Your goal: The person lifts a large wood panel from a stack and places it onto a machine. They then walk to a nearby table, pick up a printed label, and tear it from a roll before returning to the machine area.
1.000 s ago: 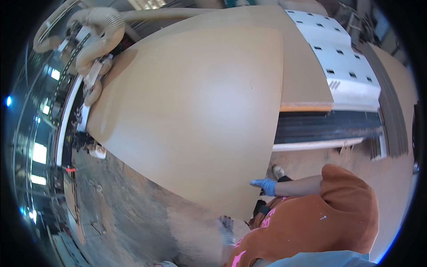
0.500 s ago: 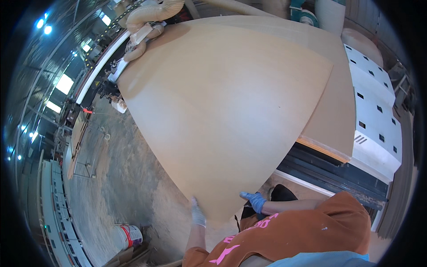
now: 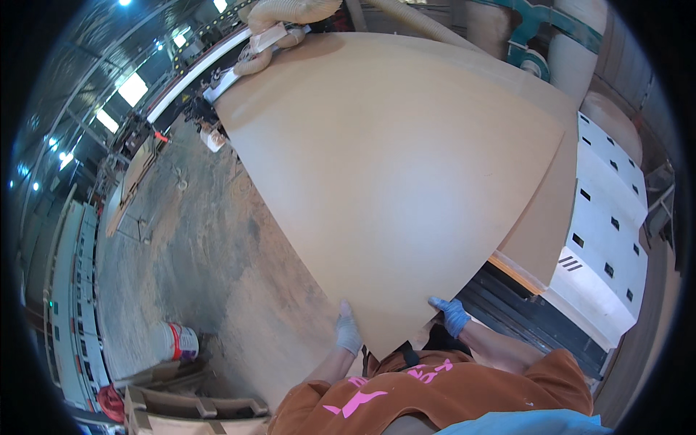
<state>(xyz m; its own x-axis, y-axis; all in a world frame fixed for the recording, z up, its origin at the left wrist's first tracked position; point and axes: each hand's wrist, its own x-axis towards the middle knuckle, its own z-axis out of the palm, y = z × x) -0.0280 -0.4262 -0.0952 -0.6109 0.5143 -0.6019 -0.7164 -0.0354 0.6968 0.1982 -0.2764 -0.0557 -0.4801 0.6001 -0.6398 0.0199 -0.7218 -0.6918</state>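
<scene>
A large flat beige board stretches away from my body, its nearest corner close to my waist. My left hand, in a white glove, grips the board's left edge near that corner, thumb on top and fingers hidden beneath. On the opposite edge my right hand, in a blue glove, holds on the same way, its thumb over the surface. The board lies at an angle over another brown board, which rests on a dark machine bed.
At the right runs a white metal cover with square holes. Ribbed hoses and a machine head stand at the far left. Dusty floor lies left of the board, with a white bucket and wooden pallets.
The upper board has swung slightly right, so less of the lower board shows beside it. Both hands keep their hold. My view has turned, bringing the pallets into sight.
</scene>
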